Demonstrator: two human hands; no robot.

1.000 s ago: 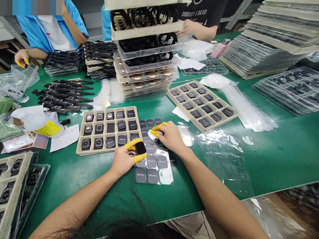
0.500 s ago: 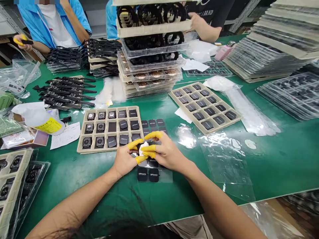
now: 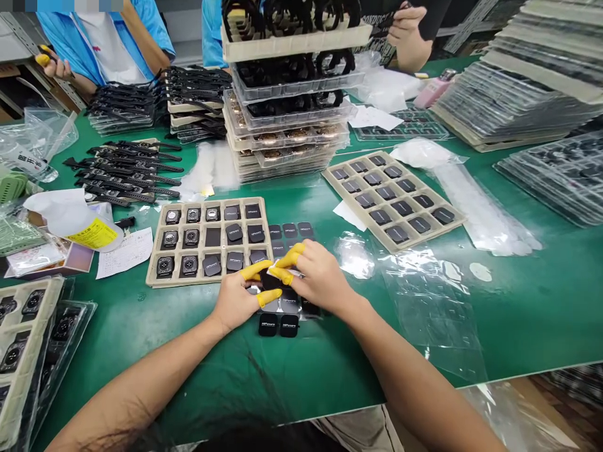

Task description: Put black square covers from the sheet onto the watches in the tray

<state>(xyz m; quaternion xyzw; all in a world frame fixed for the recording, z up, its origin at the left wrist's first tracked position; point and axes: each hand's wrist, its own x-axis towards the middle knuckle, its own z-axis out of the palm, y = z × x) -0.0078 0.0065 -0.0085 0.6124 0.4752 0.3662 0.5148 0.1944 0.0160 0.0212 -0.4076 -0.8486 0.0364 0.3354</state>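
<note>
Between yellow finger-cotted thumb and fingers, my left hand [image 3: 238, 295] grips a black smartwatch body [image 3: 270, 280], partly covered by the fingers. My right hand [image 3: 323, 276], also in yellow finger cots, pinches a small white wipe [image 3: 274, 269] against the watch's upper side. Under both hands lies a clear sheet of black square screen films [image 3: 289, 326] printed with white lettering. Just left of them sits a beige tray [image 3: 188, 282]. Its cells hold watch bodies [image 3: 190, 267], some back up and some faced with black lettered squares; one middle cell holds no watch.
A second beige tray [image 3: 372, 213] of black-faced watches lies to the right, beside clear plastic sheeting [image 3: 438, 320]. Tall stacked trays [image 3: 292, 135] stand ahead, more stacks [image 3: 513, 94] at far right. A white bottle [image 3: 80, 216] lies left. Co-workers [image 3: 103, 44] sit opposite.
The right fingers have shifted on the watch and the white wipe shows less, now pinched at its top edge. Across the table, a co-worker's hand has risen off the tray stack.
</note>
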